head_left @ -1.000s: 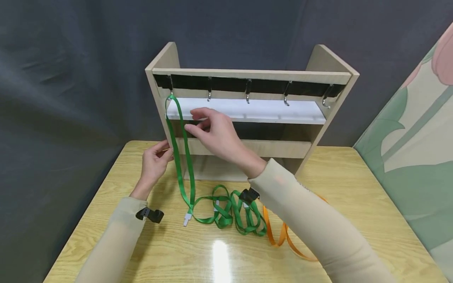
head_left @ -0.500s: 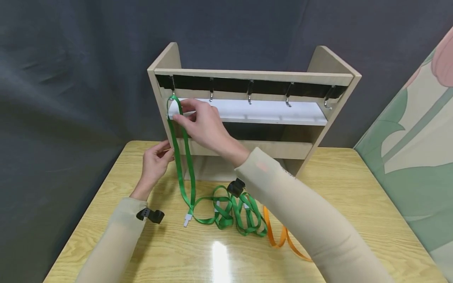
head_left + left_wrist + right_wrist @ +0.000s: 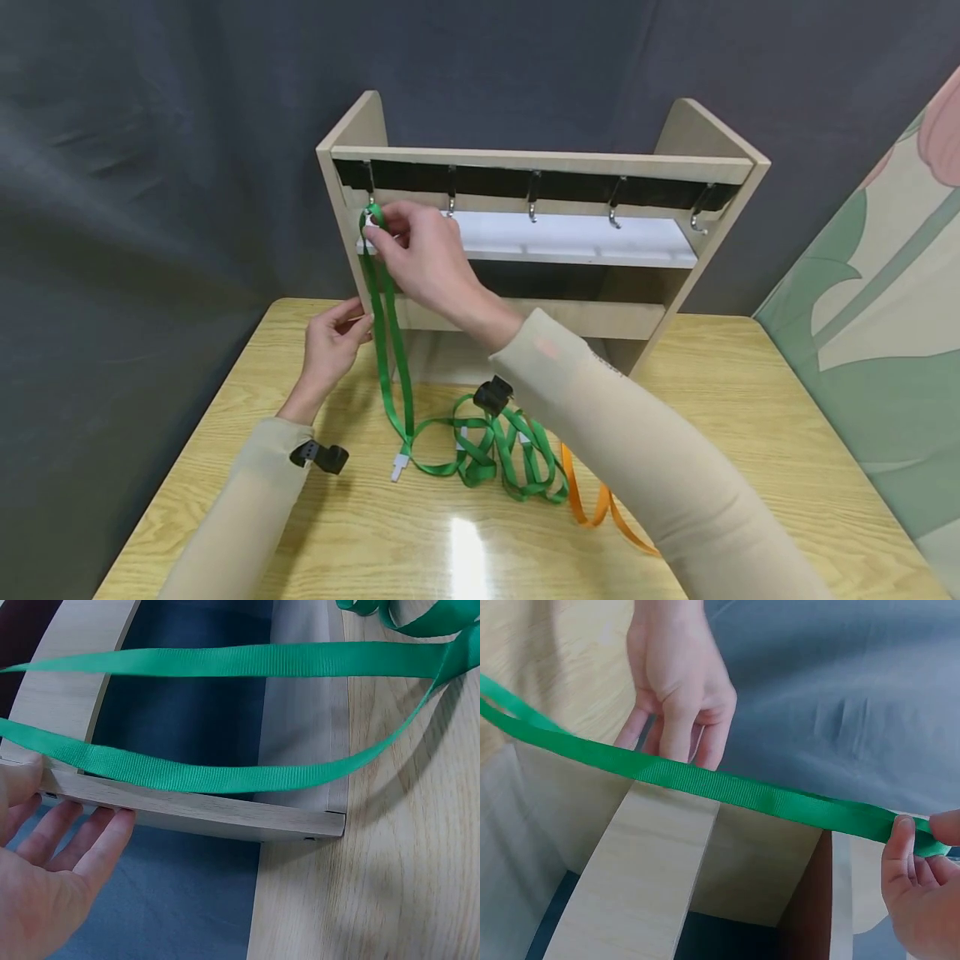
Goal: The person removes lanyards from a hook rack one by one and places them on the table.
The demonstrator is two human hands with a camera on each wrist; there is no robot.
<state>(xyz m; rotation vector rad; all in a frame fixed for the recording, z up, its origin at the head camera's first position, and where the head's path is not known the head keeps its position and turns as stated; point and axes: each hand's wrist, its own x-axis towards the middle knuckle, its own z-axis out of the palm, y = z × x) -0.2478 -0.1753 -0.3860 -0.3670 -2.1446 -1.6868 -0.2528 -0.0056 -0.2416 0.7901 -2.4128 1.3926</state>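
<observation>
A green lanyard [image 3: 380, 333] hangs in a loop from the leftmost metal hook [image 3: 370, 179] of a wooden rack [image 3: 570, 318]. Its white plastic clip [image 3: 400, 467] lies on the table. Just under that hook, my right hand [image 3: 438, 258] pinches the top of the loop between thumb and fingers; the right wrist view shows the strap [image 3: 742, 793] running taut from there. My left hand [image 3: 327, 348] holds the rack's left side panel [image 3: 217, 814], thumb on its front edge and fingers on the outer face, beside the hanging strap.
Coiled green lanyards [image 3: 480, 450] lie on the table [image 3: 247, 517] before the rack. To their right, an orange lanyard [image 3: 596, 508] is partly covered by my right sleeve. Several more hooks [image 3: 533, 200] line the rack's black strip. Dark cloth [image 3: 150, 167] stands behind.
My right hand has moved left and up to the hook and now pinches the lanyard's loop, whose two strands have drawn closer together. My left hand stays at the side panel.
</observation>
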